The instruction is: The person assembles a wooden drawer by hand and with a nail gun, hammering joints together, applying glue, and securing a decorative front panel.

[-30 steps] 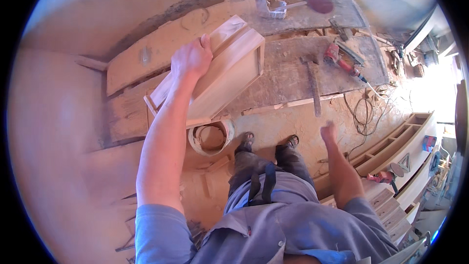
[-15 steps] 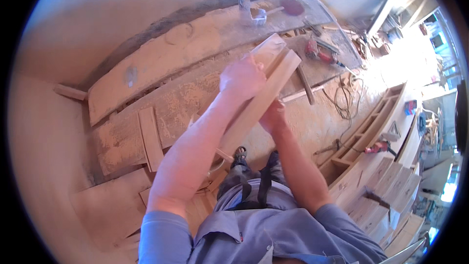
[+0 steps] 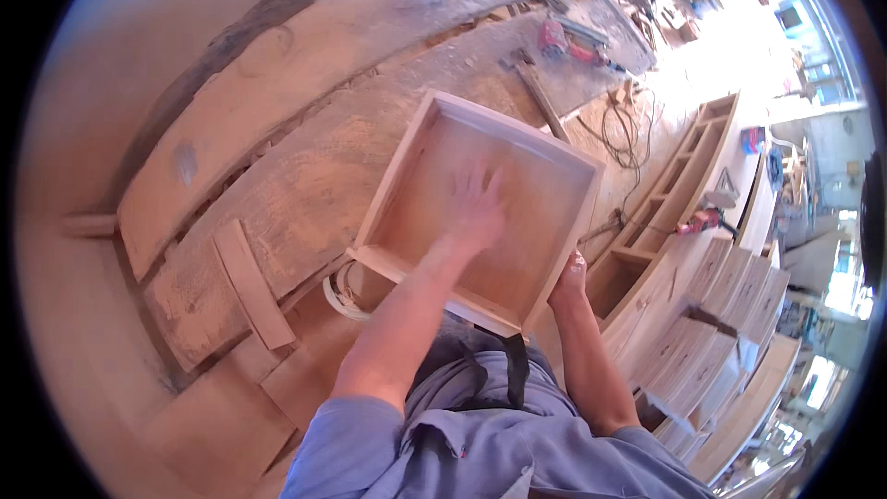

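A shallow wooden drawer (image 3: 540, 222) is held in front of me, its inside facing up towards me. My left hand (image 3: 476, 206) reaches into it with fingers spread, over or against the bottom panel. Motion smears that hand a little, and whether it touches the panel I cannot tell. My right hand (image 3: 570, 277) grips the drawer's right side near the corner closest to me; some of its fingers are hidden by the side wall.
Beyond the drawer stretches a dusty workbench (image 3: 305, 162) with a hammer (image 3: 540, 92) and a red power tool (image 3: 559, 42). Loose boards (image 3: 251, 282) lie at left. On the right are a long divided wooden frame (image 3: 679, 185), stacked drawers (image 3: 684, 356) and a coiled cable (image 3: 624, 134).
The drawer has turned from edge-on to showing its open inside. My left hand has gone from its upper edge into the interior. My right hand has shifted right and nearer, and the view has moved.
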A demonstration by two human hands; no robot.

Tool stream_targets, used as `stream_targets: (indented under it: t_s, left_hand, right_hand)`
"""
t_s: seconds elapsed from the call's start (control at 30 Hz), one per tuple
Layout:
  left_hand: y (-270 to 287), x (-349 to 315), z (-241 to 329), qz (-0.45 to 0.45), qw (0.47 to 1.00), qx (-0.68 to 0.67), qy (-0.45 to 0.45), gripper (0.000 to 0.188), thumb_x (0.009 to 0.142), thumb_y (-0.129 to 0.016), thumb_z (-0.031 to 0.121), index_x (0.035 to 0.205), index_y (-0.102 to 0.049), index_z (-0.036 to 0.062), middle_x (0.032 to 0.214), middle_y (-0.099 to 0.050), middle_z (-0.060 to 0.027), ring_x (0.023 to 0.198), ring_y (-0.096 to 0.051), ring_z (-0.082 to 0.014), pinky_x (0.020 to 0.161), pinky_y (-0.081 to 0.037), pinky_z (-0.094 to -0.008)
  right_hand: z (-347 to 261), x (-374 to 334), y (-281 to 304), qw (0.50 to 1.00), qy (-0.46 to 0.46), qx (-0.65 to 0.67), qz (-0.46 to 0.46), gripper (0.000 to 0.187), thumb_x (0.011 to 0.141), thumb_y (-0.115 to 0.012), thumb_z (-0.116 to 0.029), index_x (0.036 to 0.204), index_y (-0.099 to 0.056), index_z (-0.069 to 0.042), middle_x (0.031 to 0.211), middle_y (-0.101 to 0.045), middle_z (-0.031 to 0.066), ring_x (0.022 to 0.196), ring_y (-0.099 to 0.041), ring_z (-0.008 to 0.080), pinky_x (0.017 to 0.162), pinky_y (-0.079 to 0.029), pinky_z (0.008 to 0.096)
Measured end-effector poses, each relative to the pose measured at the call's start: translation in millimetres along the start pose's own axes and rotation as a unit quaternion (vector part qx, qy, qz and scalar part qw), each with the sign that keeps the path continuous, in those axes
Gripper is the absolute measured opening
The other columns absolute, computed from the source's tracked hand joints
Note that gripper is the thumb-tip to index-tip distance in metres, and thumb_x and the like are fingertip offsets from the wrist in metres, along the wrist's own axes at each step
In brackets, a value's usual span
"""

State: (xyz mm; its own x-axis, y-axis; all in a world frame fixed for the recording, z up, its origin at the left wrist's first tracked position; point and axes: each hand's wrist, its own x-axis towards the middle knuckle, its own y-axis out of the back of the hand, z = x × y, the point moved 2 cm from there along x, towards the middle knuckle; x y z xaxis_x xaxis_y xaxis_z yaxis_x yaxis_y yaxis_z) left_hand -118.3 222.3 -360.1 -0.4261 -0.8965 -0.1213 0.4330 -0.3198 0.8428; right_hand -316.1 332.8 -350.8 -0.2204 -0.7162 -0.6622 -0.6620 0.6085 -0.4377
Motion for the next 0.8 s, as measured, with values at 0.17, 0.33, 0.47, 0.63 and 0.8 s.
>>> stream_targets:
  t_s: [0.17,0.33,0.47,0.63,0.8]
  left_hand:
    - [24,8,3,-0.068,0.996,0.044,-0.047,0.071,0.095,-0.059,0.039,0.156,-0.038,0.0094,0.168,-0.016,-0.0226,0.155,-0.013,-0.0460,0.125,-0.013,-0.0592]
    - [-23,-10,-28,-0.007,0.990,0.091,-0.107,0.065,0.098,-0.052,0.043,0.152,-0.043,0.0088,0.168,-0.017,-0.0216,0.155,-0.012,-0.0459,0.123,-0.012,-0.0623]
    - [-29,3,-16,0.024,0.991,0.097,-0.086,0.061,0.098,-0.049,0.042,0.150,-0.046,0.0098,0.168,-0.019,-0.0207,0.155,-0.012,-0.0458,0.123,-0.011,-0.0629]
    - [-32,38,-4,0.048,0.990,0.131,-0.015,0.059,0.097,-0.050,0.039,0.150,-0.048,0.0131,0.168,-0.019,-0.0195,0.155,-0.011,-0.0456,0.124,-0.009,-0.0615]
    - [-49,49,-5,0.045,0.990,0.135,0.023,0.064,0.096,-0.051,0.043,0.153,-0.046,0.0153,0.170,-0.014,-0.0160,0.156,-0.006,-0.0434,0.124,-0.006,-0.0623]
  right_hand:
    - [19,16,33,0.998,-0.019,0.013,0.053,0.049,0.106,-0.048,-0.047,0.128,-0.061,-0.005,0.115,-0.069,0.0132,0.099,-0.068,0.0282,0.085,-0.058,0.0446]
    - [23,12,14,0.993,-0.044,0.021,0.109,0.049,0.106,-0.049,-0.048,0.124,-0.063,-0.005,0.113,-0.069,0.0124,0.096,-0.068,0.0267,0.081,-0.058,0.0435]
    - [19,30,22,0.992,-0.066,0.033,0.106,0.050,0.105,-0.049,-0.051,0.122,-0.064,-0.006,0.108,-0.070,0.0094,0.090,-0.068,0.0234,0.076,-0.058,0.0403]
    - [27,51,42,0.986,-0.102,0.052,0.120,0.049,0.104,-0.052,-0.053,0.120,-0.065,-0.008,0.102,-0.070,0.0055,0.084,-0.068,0.0195,0.073,-0.057,0.0354]
    - [16,66,52,0.984,-0.141,0.034,0.103,0.051,0.101,-0.056,-0.055,0.122,-0.065,-0.009,0.102,-0.070,0.0045,0.088,-0.068,0.0185,0.078,-0.057,0.0374]
